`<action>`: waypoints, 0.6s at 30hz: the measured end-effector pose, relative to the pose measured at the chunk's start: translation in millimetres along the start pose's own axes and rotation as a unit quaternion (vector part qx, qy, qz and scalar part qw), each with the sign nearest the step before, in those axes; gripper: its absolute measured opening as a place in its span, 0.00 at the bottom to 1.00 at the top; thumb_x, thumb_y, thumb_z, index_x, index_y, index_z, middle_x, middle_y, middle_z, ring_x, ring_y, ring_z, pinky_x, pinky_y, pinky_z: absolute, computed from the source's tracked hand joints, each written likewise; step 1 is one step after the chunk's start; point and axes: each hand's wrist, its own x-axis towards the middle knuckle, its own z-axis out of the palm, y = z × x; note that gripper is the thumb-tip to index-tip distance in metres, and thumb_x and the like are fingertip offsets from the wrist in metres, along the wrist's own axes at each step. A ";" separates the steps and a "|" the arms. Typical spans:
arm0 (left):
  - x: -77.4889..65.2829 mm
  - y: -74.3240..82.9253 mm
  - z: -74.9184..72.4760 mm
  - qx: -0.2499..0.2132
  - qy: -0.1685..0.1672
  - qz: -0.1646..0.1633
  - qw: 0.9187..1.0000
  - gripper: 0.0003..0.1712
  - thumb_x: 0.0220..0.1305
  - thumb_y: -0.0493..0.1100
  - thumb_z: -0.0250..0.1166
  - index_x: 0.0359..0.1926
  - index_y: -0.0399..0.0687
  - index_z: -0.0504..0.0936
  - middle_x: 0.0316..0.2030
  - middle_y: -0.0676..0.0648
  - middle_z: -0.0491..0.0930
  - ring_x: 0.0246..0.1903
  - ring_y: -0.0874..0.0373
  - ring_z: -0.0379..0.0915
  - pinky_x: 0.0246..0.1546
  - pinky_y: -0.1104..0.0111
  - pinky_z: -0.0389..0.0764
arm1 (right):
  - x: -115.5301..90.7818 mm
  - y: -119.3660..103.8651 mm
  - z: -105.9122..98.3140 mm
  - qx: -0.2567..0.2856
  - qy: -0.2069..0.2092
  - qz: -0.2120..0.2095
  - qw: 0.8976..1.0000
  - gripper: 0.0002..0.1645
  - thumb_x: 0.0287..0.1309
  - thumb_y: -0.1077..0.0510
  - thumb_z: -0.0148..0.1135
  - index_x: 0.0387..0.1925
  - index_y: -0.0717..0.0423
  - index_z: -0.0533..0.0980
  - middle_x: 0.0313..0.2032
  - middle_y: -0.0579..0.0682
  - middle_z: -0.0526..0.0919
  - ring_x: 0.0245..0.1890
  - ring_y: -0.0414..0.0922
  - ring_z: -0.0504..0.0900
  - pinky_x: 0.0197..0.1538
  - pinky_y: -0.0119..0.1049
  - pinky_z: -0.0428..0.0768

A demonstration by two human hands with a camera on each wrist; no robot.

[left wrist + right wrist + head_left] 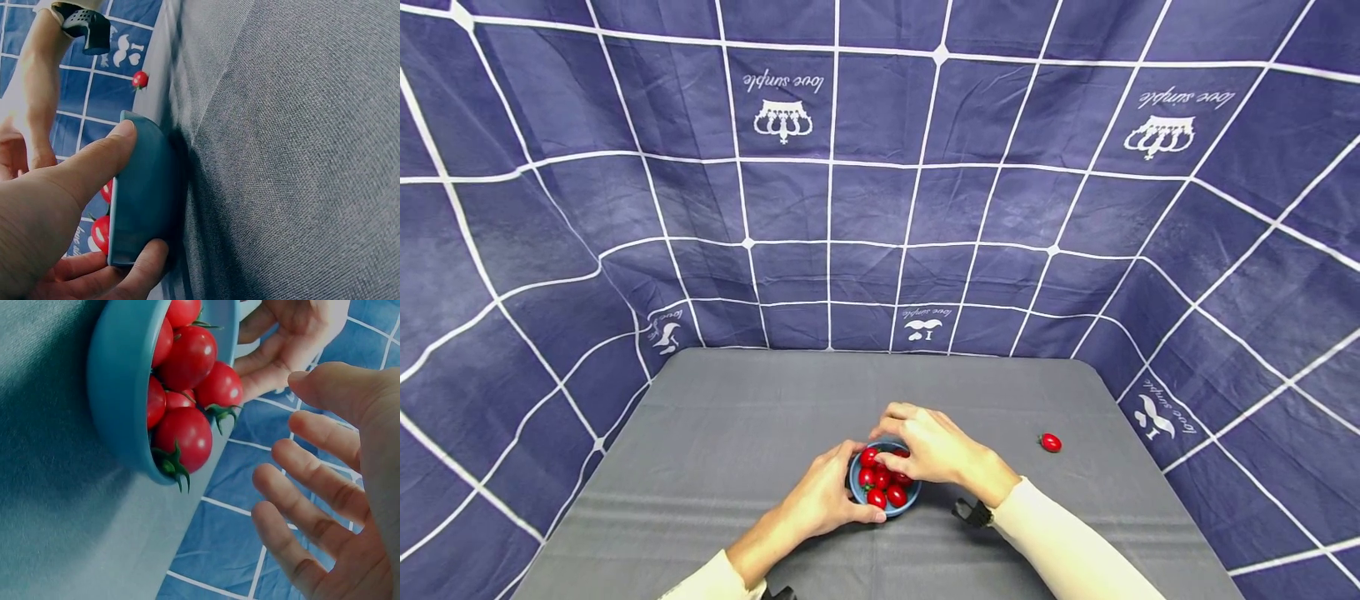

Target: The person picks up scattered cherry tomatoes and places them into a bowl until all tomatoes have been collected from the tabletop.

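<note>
A small blue bowl [147, 194] stands on the grey table and holds several red cherry tomatoes [187, 357] with green stems. My left hand [827, 493] grips the bowl from its left side, thumb on the near wall and fingers around the far side. Over the bowl's far right part hovers my right hand [936, 448]. Seen in the right wrist view, its fingers [306, 487] are spread and loosely bent, with nothing between them and the thumb, apart from the tomatoes. In the head view this hand hides some of the tomatoes.
A single cherry tomato [1051, 442] lies on the grey tabletop [760, 408], to the right of the bowl. Blue cloth [880, 200] with white lines hangs behind the table and along both sides. A black strap device [973, 511] sits at my right wrist.
</note>
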 end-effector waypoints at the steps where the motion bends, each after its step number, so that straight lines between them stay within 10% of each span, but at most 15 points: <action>1: -0.3 -0.1 0.2 -0.001 0.000 -0.001 1.000 0.59 0.45 0.56 0.99 0.72 0.38 0.80 0.64 0.40 0.89 0.60 0.47 0.88 0.61 0.57 0.92 | -1.4 0.7 -1.2 -0.002 0.002 -0.001 1.000 0.17 0.72 0.44 0.81 0.58 0.39 0.92 0.53 0.39 0.90 0.52 0.40 0.92 0.52 0.43 0.95; 18: -1.3 0.0 3.4 -0.019 0.003 -0.005 1.000 0.59 0.43 0.54 0.99 0.72 0.39 0.80 0.65 0.38 0.88 0.58 0.46 0.88 0.53 0.66 0.92 | -46.1 41.8 -13.8 -0.020 0.054 0.053 0.997 0.15 0.69 0.45 0.84 0.54 0.39 0.93 0.50 0.37 0.90 0.53 0.41 0.93 0.52 0.47 0.94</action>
